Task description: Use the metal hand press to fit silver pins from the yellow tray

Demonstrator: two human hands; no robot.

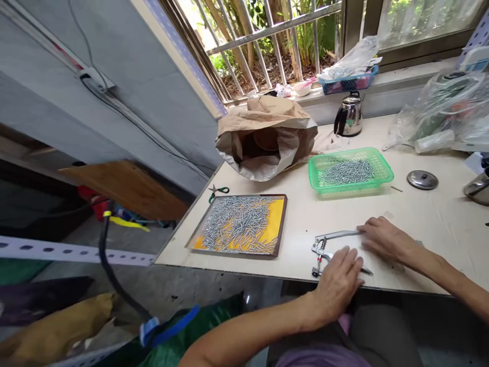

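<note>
A metal hand tool (320,245) with a spring and long handles lies at the table's front edge. My left hand (341,280) rests over its lower handle, fingers stretched out and side by side. My right hand (385,238) is by the end of the upper handle, slightly blurred, its fingers reaching left; whether it grips the handle is unclear. To the left sits a shallow tray (281,224) with a yellow bottom, covered by many small metal pieces (239,221). Farther back, a green plastic basket (382,176) holds more such pieces (349,172).
Green-handled scissors (218,191) lie behind the tray. A large open paper bag (267,135), a kettle (349,116) and plastic bags (439,112) stand at the back. A round metal lid (422,179) lies right of the basket. The table (298,224) ends just before my body.
</note>
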